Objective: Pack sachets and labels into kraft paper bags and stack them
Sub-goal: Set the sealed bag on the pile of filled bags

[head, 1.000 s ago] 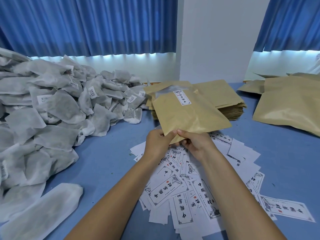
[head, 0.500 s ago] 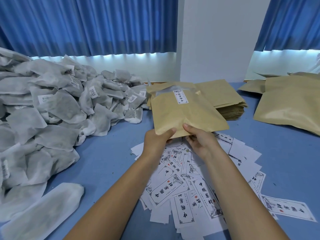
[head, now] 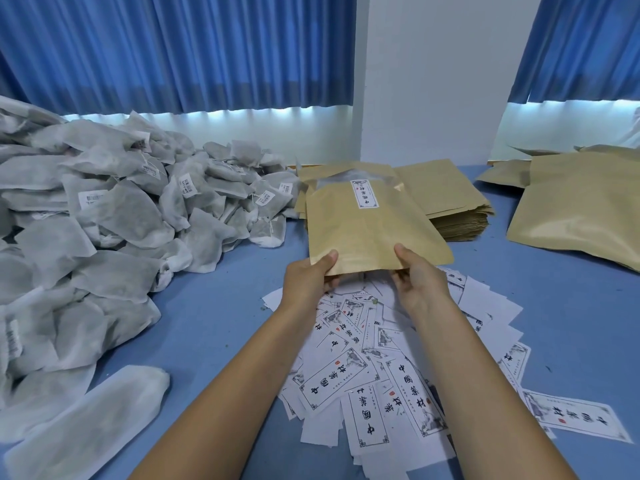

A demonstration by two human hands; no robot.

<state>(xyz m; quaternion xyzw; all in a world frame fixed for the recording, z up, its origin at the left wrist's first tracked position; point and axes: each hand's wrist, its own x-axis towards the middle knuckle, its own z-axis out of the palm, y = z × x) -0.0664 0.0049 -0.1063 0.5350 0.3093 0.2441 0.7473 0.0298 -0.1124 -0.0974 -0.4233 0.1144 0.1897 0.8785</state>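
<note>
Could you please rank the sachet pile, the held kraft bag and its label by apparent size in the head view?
1. sachet pile, clearly largest
2. held kraft bag
3. label, clearly smallest

Bag label (head: 364,194): one column of black characters on the kraft bag (head: 367,237), too small to read.
Loose counter labels (head: 327,384): bordered slips with large black characters, 中国 and 茶 legible, plus a red seal.
Far-right label (head: 573,419): brush script, not readable.
Sachet tags (head: 92,199): barcodes, print illegible.
</note>
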